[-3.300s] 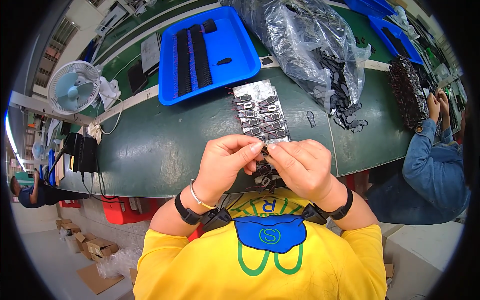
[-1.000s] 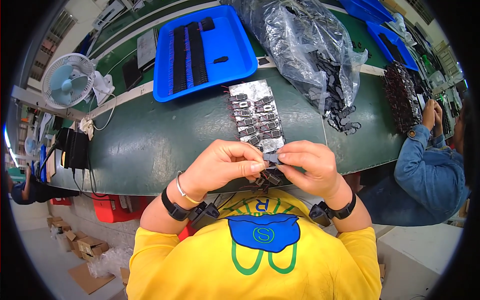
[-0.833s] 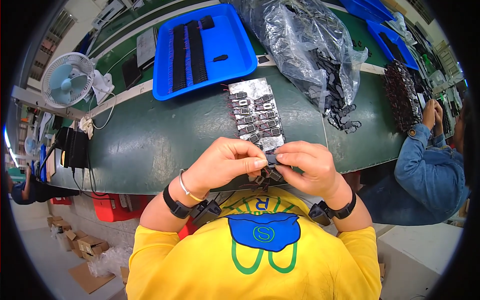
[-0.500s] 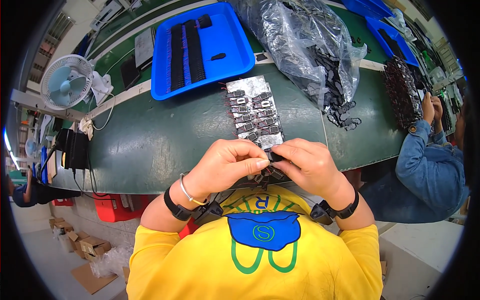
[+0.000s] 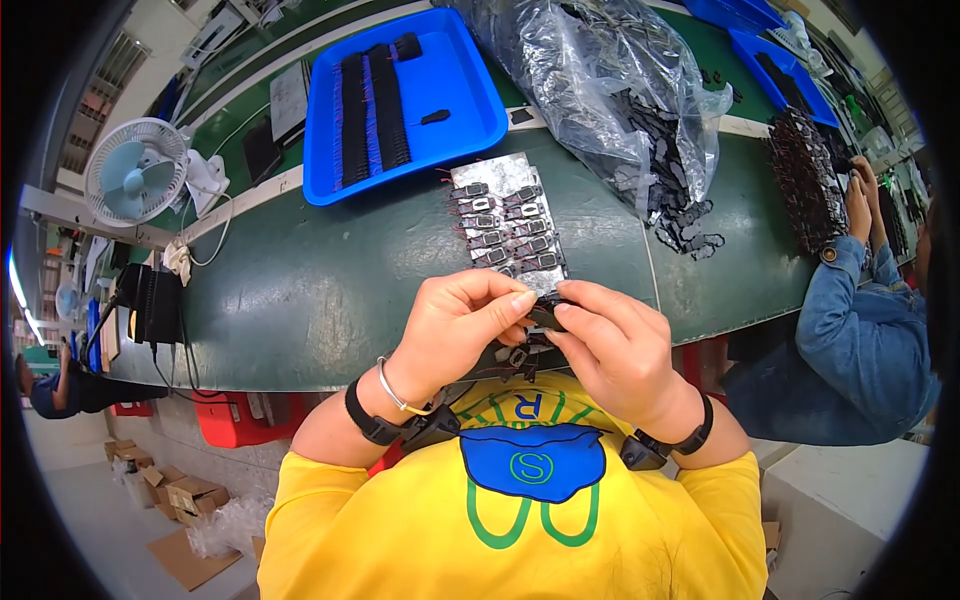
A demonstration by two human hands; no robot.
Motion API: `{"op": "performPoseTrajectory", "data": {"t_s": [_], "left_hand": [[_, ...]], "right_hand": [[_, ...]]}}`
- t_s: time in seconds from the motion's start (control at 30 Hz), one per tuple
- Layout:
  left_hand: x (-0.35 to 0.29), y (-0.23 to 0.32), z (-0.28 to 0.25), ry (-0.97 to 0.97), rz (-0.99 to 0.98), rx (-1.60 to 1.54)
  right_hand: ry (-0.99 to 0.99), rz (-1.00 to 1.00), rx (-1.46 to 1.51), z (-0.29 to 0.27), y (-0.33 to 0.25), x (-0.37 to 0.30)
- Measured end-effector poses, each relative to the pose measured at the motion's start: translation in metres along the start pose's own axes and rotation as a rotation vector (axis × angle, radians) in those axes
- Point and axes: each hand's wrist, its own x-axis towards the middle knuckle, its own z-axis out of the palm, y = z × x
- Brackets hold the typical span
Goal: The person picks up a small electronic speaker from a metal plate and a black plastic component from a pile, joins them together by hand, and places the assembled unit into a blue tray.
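Observation:
Near the front edge of the bench, my left hand [image 5: 452,328] and my right hand [image 5: 622,345] meet over a small black part [image 5: 545,313]. Both are closed, thumb and fingers pinching the part from either side. Its exact kind is too small to tell. Just beyond my fingers lies a silvery metal plate [image 5: 510,170]. Two columns of small black speaker-like units [image 5: 528,211] with thin red and dark wires sit on it. More such units [image 5: 514,358] show below my hands, partly hidden by them.
A blue tray [image 5: 455,120] with rows of black parts lies far left of the plate. Right of it rests a clear plastic bag [image 5: 590,80] spilling thin black pieces [image 5: 680,215]. A white fan [image 5: 135,172] and black box [image 5: 156,303] stand left. A co-worker's denim sleeve [image 5: 855,330] is at right.
My right hand has shifted slightly down and opened its grip a little, so more of the black part shows. My left hand stays at the part, moved slightly.

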Motion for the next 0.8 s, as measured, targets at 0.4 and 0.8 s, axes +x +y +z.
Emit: {"op": "performPoseTrajectory", "data": {"t_s": [0.4, 0.8], "left_hand": [[-0.0050, -0.0050, -0.0016, -0.019, -0.042, -0.212], [-0.0097, -0.0095, -0.0012, -0.069, 0.047, -0.243]], "right_hand": [[0.022, -0.036, 0.002, 0.0078, 0.0017, -0.0024], [0.055, -0.099, -0.043, 0.0113, 0.0041, -0.0043]]}}
